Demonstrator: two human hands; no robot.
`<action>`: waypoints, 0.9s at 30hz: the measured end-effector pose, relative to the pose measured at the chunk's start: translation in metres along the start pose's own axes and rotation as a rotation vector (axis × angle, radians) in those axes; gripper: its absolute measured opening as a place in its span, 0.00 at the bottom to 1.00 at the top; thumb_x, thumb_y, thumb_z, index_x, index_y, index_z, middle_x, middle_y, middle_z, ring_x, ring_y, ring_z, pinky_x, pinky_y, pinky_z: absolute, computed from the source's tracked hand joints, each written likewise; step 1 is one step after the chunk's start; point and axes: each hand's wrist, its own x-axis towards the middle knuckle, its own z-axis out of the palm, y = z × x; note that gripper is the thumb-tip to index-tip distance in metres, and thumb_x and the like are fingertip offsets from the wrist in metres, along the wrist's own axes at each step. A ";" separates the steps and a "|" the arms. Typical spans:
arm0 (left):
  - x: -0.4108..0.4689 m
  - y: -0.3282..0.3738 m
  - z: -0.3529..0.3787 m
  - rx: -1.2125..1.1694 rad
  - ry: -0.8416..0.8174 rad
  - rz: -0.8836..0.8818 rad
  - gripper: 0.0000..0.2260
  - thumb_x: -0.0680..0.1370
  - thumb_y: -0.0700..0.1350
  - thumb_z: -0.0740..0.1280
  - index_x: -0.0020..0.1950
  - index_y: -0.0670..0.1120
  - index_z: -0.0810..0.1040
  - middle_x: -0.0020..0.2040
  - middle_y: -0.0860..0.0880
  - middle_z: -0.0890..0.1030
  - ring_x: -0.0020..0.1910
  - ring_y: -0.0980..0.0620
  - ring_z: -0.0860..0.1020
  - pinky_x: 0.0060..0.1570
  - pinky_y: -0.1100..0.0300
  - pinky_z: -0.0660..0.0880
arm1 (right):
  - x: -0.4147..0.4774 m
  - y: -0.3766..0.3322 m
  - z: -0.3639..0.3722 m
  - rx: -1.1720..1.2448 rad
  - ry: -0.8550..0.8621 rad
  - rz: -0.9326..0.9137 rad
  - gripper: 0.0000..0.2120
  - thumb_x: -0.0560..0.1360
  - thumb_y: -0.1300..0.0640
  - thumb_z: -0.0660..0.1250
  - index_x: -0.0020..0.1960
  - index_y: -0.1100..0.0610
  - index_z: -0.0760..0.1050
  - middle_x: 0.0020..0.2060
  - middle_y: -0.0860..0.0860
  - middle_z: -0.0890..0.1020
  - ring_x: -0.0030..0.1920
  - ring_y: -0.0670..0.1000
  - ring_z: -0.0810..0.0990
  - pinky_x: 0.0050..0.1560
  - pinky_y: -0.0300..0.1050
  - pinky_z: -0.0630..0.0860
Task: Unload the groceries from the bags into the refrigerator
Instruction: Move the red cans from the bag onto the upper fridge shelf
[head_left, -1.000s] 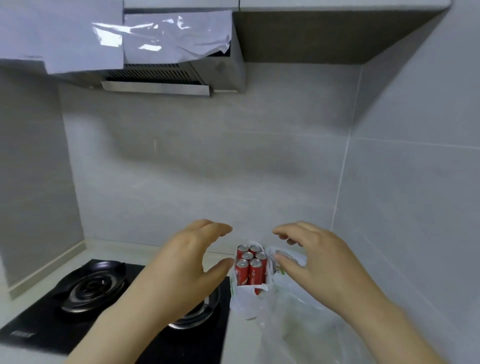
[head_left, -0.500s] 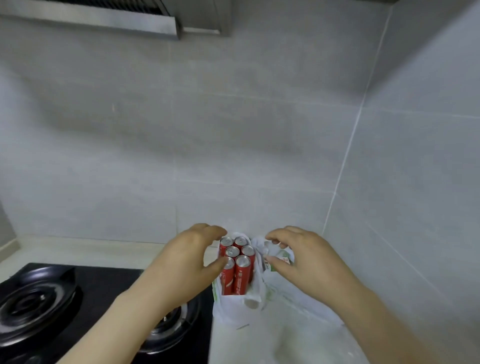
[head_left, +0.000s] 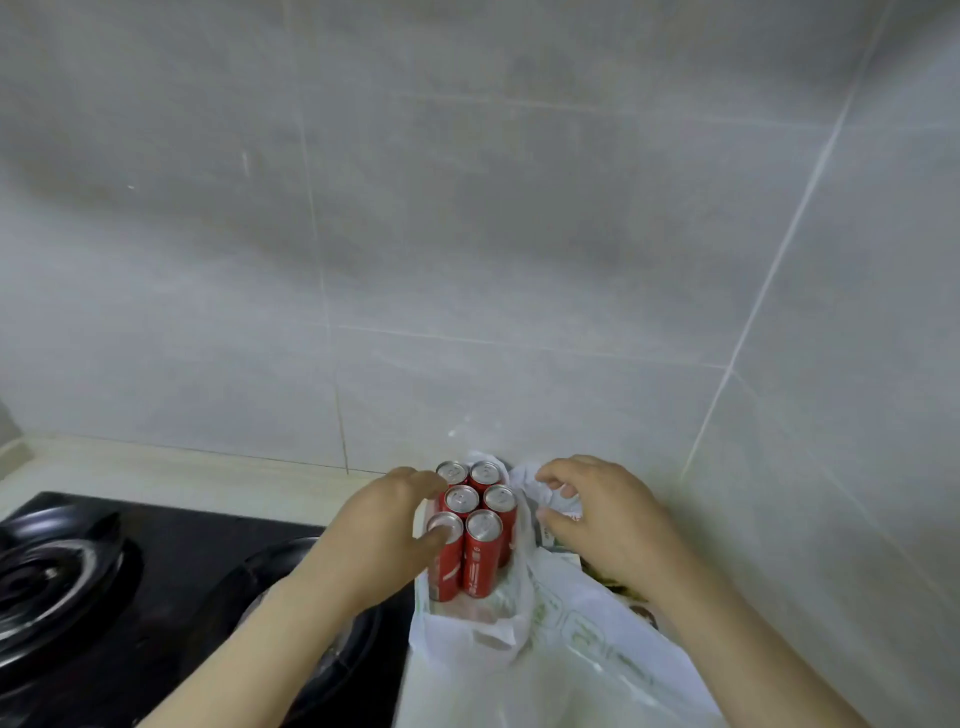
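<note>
The six-pack of red cans (head_left: 475, 530) stands upright inside an open white plastic bag (head_left: 545, 639) at the rear right corner of the tabletop (head_left: 156, 467), against the tiled wall and just beside the gas hob (head_left: 130, 582).

The left hand (head_left: 384, 535) is spread against the left side of the pack, thumb on the top of the nearest can; it has not closed around anything. The right hand (head_left: 597, 514) hovers over the crumpled bag edge, fingers curled and apart, holding nothing.

Risks from this position:
- Whether the cans are bound together cannot be told. A one-sided lift may tip or separate them.
- The bag film may cling and be dragged up with the pack.
- A toppled can could roll onto the hob.

The refrigerator is out of view.
</note>
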 end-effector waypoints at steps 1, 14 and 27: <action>0.004 -0.005 0.006 -0.002 -0.014 -0.013 0.15 0.76 0.51 0.66 0.63 0.53 0.74 0.58 0.54 0.77 0.56 0.56 0.75 0.54 0.62 0.74 | 0.005 0.005 0.007 0.006 -0.015 0.005 0.14 0.74 0.50 0.67 0.59 0.48 0.76 0.52 0.45 0.79 0.54 0.46 0.77 0.52 0.42 0.72; 0.071 -0.060 0.075 0.035 -0.163 -0.046 0.14 0.75 0.48 0.65 0.60 0.48 0.74 0.54 0.49 0.76 0.53 0.48 0.76 0.50 0.58 0.72 | 0.063 0.027 0.093 0.030 -0.213 0.066 0.17 0.74 0.51 0.66 0.63 0.50 0.73 0.60 0.50 0.77 0.63 0.51 0.73 0.55 0.42 0.70; 0.101 -0.107 0.145 -0.014 -0.219 -0.144 0.20 0.69 0.49 0.68 0.60 0.48 0.74 0.54 0.48 0.75 0.51 0.46 0.77 0.48 0.55 0.74 | 0.089 0.051 0.174 0.081 -0.285 0.113 0.31 0.73 0.49 0.69 0.73 0.52 0.62 0.71 0.47 0.64 0.67 0.51 0.70 0.65 0.46 0.70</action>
